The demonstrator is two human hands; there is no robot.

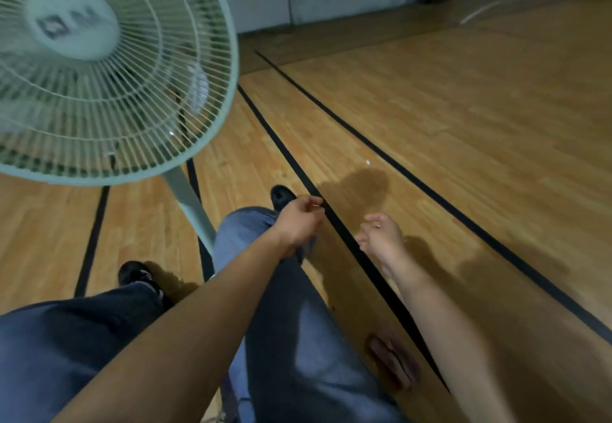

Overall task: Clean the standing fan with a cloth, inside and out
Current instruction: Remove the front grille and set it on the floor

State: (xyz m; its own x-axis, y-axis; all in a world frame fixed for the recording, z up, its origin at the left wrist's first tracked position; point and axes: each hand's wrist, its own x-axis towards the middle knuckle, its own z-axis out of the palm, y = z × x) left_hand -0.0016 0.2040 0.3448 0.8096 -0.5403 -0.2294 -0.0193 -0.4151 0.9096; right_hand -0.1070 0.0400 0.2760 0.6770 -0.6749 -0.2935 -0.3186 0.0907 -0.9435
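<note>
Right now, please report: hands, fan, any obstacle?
Left hand pinching something small, unclear. Right hand loosely curled, empty. Fan untouched, grille on. No cloth visible.

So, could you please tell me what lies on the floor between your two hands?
In the head view, a black floor line runs over bare wooden floor between the left hand and the right hand.
</note>
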